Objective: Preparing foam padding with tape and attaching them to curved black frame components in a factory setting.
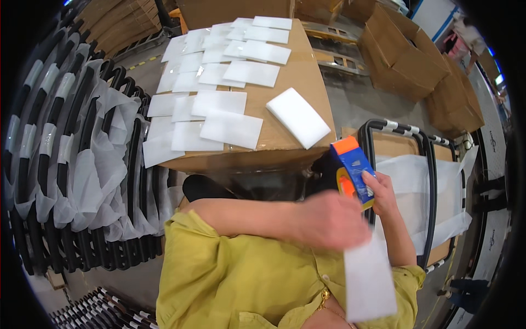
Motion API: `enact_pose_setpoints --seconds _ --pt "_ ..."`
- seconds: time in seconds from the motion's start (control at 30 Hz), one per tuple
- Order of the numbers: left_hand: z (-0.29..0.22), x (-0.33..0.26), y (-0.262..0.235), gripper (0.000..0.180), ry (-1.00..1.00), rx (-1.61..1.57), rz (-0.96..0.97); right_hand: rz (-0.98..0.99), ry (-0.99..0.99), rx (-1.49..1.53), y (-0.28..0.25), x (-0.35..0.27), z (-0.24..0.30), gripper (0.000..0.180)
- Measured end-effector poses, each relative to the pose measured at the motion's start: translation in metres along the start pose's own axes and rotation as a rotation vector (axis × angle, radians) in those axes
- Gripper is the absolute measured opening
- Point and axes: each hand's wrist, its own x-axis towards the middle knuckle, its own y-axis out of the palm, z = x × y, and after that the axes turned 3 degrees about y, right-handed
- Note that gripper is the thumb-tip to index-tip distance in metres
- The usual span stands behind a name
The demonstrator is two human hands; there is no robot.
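Note:
My right hand is wrapped round a hand-held tape dispenser, blue with orange and yellow parts. Across my body reaches my left arm, and my left hand, blurred by motion, is closed close beside the dispenser. A white foam sheet hangs from under that hand in front of my shirt; the fingers' grip on it is partly hidden. Ahead stands a large cardboard box, its top carrying overlapping rows of white foam sheets. A thicker white foam stack lies near its right edge.
Black tubular frames with translucent wrapping stand packed along the left. More black frames with white wrapping stand close on my right. Open cardboard boxes stand at the far right. Another person's legs show at the lower right.

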Motion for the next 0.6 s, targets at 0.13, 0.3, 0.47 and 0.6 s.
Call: enact_pose_setpoints --seconds 0.13,0.3,0.47,0.6 --pt "0.063 -0.041 -0.078 0.041 -0.352 0.772 0.032 -0.139 -0.112 0.156 -0.014 -0.015 0.002 0.029" --pt "0.127 -0.106 -0.126 0.045 -0.668 1.131 0.301 -0.111 -0.076 0.123 -0.015 -0.019 -0.001 0.030" --pt "0.162 -0.114 -0.133 0.042 -0.733 1.231 0.281 -0.157 -0.036 0.128 -0.013 -0.018 -0.004 0.032" --pt "0.195 -0.097 -0.112 0.041 -0.697 1.182 0.241 -0.179 -0.010 0.107 -0.014 -0.011 -0.005 0.033"
